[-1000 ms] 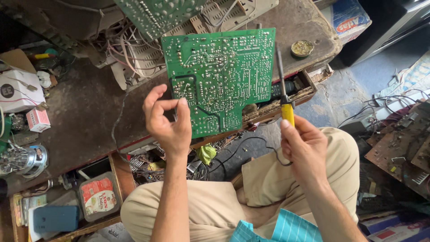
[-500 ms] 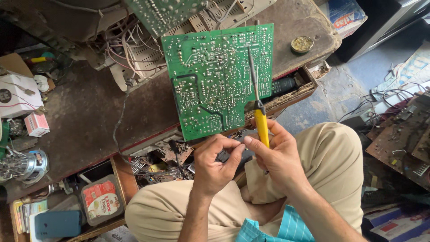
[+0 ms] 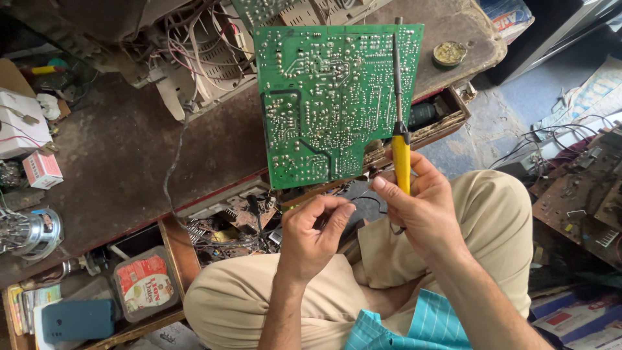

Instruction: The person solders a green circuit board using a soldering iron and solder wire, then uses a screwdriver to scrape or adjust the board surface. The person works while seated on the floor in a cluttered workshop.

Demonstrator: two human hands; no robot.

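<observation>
A green circuit board [image 3: 327,97] stands upright, solder side towards me, its lower edge resting at the front of the brown workbench [image 3: 123,162]. My right hand [image 3: 424,210] grips a yellow-handled soldering iron [image 3: 401,162] with its metal shaft pointing up across the board's right part. My left hand [image 3: 314,236] is just below the board over my lap, off the board, with thumb and fingers curled together. I cannot make out anything held in it. A thin dark cord loops between the two hands.
An opened appliance chassis with wire bundles [image 3: 194,52] lies behind the board. An open drawer of parts [image 3: 240,223] sits under the bench edge. A round tin [image 3: 449,53] stands at the bench's right. Boxes [image 3: 26,129], a plastic tub [image 3: 144,285] and boards on the floor [image 3: 576,201] surround me.
My left hand has let go of the board's lower left edge and dropped below it. My right hand has carried the soldering iron left, in front of the board.
</observation>
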